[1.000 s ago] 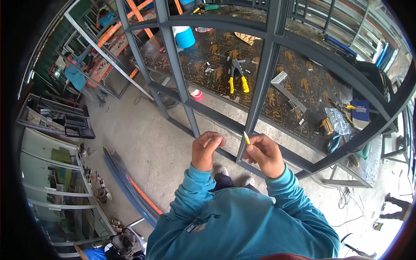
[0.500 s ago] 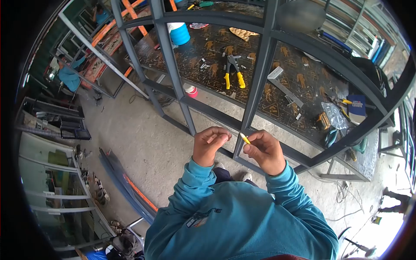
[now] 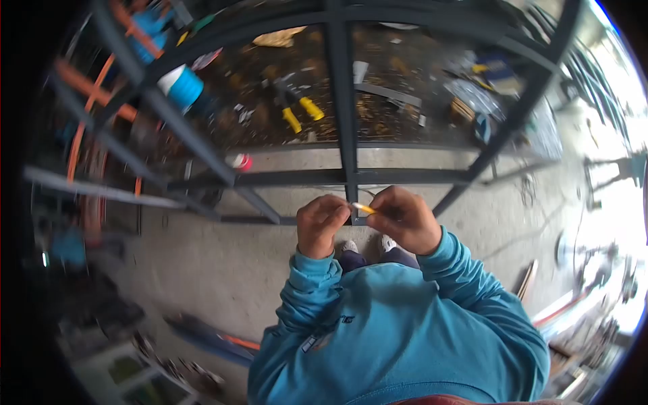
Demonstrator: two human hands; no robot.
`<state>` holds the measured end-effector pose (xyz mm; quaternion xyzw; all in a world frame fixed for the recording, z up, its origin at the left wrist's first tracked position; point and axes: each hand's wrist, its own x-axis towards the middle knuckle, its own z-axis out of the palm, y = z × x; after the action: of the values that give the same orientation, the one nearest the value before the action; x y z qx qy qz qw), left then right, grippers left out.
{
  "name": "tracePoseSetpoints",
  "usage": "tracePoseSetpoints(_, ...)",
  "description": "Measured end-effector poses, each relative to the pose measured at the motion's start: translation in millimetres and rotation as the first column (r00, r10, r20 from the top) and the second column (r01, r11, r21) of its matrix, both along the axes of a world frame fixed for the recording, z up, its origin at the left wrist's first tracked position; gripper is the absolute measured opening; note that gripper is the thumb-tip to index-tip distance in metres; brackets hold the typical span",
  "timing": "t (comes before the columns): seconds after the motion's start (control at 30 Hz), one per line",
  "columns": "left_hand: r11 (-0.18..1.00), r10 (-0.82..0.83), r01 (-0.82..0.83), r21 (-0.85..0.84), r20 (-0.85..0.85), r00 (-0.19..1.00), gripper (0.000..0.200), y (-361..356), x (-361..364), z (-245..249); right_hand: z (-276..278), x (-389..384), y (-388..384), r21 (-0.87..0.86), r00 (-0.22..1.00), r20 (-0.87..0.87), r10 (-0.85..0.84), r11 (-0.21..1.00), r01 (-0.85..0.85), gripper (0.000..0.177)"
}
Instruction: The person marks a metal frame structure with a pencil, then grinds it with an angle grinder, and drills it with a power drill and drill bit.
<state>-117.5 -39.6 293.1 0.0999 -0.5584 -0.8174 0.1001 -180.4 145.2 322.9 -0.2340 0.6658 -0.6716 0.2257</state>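
A small white and yellow stick-like item (image 3: 364,208) is pinched between the thumb and fingers of my right hand (image 3: 405,219). Its white tip points left, toward my left hand (image 3: 322,225), whose thumb and fingertips are pressed together close to that tip. Whatever the left fingers hold, if anything, is too small to make out. Both hands are in front of my chest, near the lower bars of a dark grey metal frame (image 3: 290,178).
Beyond the frame, a dark worktable (image 3: 223,128) bears a yellow-handled tool (image 3: 302,115), a metal square (image 3: 388,92) and a blue-and-white container (image 3: 182,88). Under it is a red-and-white container (image 3: 242,162). Another person (image 3: 150,34) is at the upper left.
The view has swung, so the frame and table look more level and sit farther left. My left hand has come closer to the white tip of the item.
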Motion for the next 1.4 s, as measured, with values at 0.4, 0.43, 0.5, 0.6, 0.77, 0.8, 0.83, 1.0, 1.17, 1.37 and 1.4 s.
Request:
tracePoseSetpoints(0.4,0.746,-0.650,0.646,-0.166,0.034,0.759,0.013,87.9,-24.1,-15.2,-7.3,75.0,111.0,0.251,0.895,-0.097,-0.435,0.859,0.445,0.020)
tracePoseSetpoints(0.43,0.732,-0.647,0.647,-0.213,0.075,0.758,0.013,109.8,-27.6,-5.9,-8.2,78.5,127.6,0.236,0.880,-0.112,-0.462,0.847,0.475,0.020)
tracePoseSetpoints(0.5,0.605,-0.720,0.695,-0.389,0.106,0.686,0.013,149.1,-38.3,-3.2,-12.7,89.6,166.3,0.280,0.813,-0.323,-0.485,0.772,0.571,0.019)
tracePoseSetpoints(0.6,0.453,-0.821,0.779,-0.433,0.139,0.554,0.018,226.4,-53.0,-8.0,-29.7,100.7,238.9,0.238,0.688,-0.426,-0.587,0.661,0.711,0.016)
tracePoseSetpoints(0.77,0.291,-0.919,0.908,-0.301,0.177,0.353,0.018,399.3,-57.2,-23.1,-47.1,132.8,395.0,0.234,0.509,-0.502,-0.699,0.457,0.858,0.014)
tracePoseSetpoints(0.8,0.270,-0.930,0.919,-0.287,0.170,0.327,0.018,434.2,-56.9,-26.0,-44.4,138.5,424.9,0.225,0.473,-0.515,-0.715,0.420,0.879,0.014)
tracePoseSetpoints(0.83,0.269,-0.938,0.930,-0.250,0.150,0.312,0.017,466.8,-55.7,-29.1,-39.6,144.7,454.2,0.264,0.467,-0.533,-0.705,0.386,0.884,0.014)
tracePoseSetpoints(1.0,0.110,-0.923,0.911,-0.397,0.299,0.242,0.016,620.0,-63.5,-21.2,-37.3,152.0,588.0,0.353,0.435,-0.627,-0.646,0.262,0.898,0.013)
tracePoseSetpoints(1.17,0.013,-0.970,0.962,-0.272,0.232,0.079,0.017,755.4,-116.7,-62.7,-51.6,114.1,714.9,0.383,0.398,-0.674,-0.622,0.167,0.909,0.015)
tracePoseSetpoints(1.37,-0.086,-0.956,0.989,-0.117,0.290,-0.049,0.019,942.6,-224.4,-91.3,-84.0,19.6,895.6,0.371,0.357,-0.627,-0.692,0.137,0.918,0.012)
tracePoseSetpoints(1.4,-0.073,-0.953,0.996,-0.060,0.299,-0.052,0.018,977.3,-240.8,-87.1,-79.6,2.0,928.5,0.343,0.341,-0.606,-0.718,0.151,0.927,0.011)
